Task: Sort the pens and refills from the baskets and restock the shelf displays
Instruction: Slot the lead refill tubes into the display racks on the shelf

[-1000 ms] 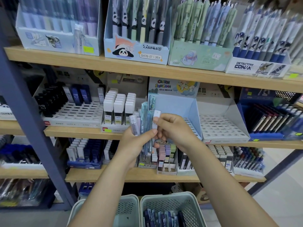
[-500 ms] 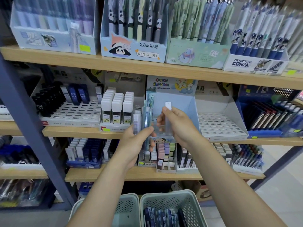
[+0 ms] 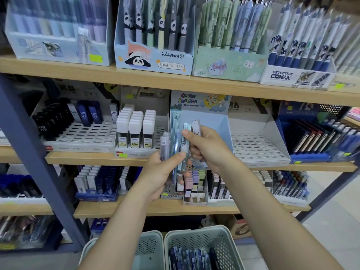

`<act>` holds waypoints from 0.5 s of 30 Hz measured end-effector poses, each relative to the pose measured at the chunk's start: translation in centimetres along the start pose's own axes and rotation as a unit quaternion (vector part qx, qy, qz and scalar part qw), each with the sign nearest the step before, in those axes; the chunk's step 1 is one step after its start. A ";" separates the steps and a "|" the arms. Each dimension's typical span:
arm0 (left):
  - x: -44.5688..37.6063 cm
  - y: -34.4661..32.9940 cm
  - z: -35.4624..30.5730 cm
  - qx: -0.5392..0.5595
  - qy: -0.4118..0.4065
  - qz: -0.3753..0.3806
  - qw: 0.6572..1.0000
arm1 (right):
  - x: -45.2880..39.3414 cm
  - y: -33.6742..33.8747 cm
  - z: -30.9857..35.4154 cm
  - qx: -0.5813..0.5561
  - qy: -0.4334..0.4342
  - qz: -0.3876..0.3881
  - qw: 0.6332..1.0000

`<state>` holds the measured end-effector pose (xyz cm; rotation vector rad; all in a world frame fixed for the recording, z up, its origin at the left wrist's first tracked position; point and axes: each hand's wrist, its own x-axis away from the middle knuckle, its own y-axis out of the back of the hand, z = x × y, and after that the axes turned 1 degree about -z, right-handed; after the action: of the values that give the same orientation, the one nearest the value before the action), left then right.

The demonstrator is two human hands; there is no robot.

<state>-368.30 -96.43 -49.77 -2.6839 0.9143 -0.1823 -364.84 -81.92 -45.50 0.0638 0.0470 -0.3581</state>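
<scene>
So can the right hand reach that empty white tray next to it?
Probably yes. The right hand, gripping an HB lead case, is just left of the empty white tray, with nothing between them.

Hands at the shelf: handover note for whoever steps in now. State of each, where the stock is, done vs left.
Left hand: grip on a fan of slim refill packs, held in front of the middle shelf.
Right hand: pinching one HB lead case, lifted above the fan.
Stock: right basket on the floor holds more dark blue packs; left basket shows none from here.
Done: white-capped lead rack looks nearly full.
Left: the white slotted tray stands empty and the light blue box looks mostly empty; place what is in hand, then empty the basket.
</scene>
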 end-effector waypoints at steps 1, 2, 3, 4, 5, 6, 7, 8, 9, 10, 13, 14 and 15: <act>0.0 0.0 0.1 -0.005 -0.002 -0.003 1.000 | -0.1 0.0 0.0 -0.018 0.008 -0.018 1.000; -0.1 0.0 0.3 -0.011 -0.008 -0.009 1.000 | -0.2 0.1 0.0 -0.030 0.013 -0.030 0.999; -0.2 0.1 0.4 -0.018 -0.016 -0.020 1.000 | -0.2 0.1 0.0 -0.035 0.013 -0.031 0.999; -0.3 0.2 0.4 -0.028 -0.024 -0.034 0.999 | -0.1 0.1 0.0 -0.028 0.008 -0.022 0.999; -0.4 0.3 0.4 -0.036 -0.031 -0.047 0.998 | 0.0 0.1 0.0 -0.009 0.000 -0.003 1.000; -0.5 0.4 0.4 -0.039 -0.037 -0.058 0.997 | 0.2 0.1 0.1 0.020 -0.011 0.020 1.000; -0.5 0.4 0.3 -0.040 -0.042 -0.065 0.996 | 0.5 0.0 0.1 0.050 -0.023 0.041 0.998; -0.6 0.5 0.3 -0.042 -0.045 -0.069 0.996 | 0.8 -0.1 0.2 0.075 -0.031 0.054 0.995; -0.7 0.6 0.3 -0.048 -0.046 -0.071 0.995 | 1.0 -0.2 0.2 0.085 -0.034 0.056 0.994; -0.7 0.7 0.3 -0.055 -0.047 -0.073 0.995 | 1.0 -0.2 0.3 0.085 -0.032 0.047 0.995; -0.8 0.8 0.4 -0.055 -0.045 -0.083 0.994 | 0.1 0.3 0.1 0.077 -0.018 -0.018 0.997; -0.8 0.8 0.3 -0.042 -0.042 -0.085 0.995 | -0.4 0.5 0.0 0.067 -0.011 -0.043 0.997; -0.8 0.9 0.3 -0.028 -0.039 -0.088 0.995 | -1.0 0.7 -0.2 0.054 -0.004 -0.066 0.996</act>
<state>-369.35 -96.52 -50.36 -2.8022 0.6706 -0.0898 -365.52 -80.89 -45.61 0.1667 0.0235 -0.4937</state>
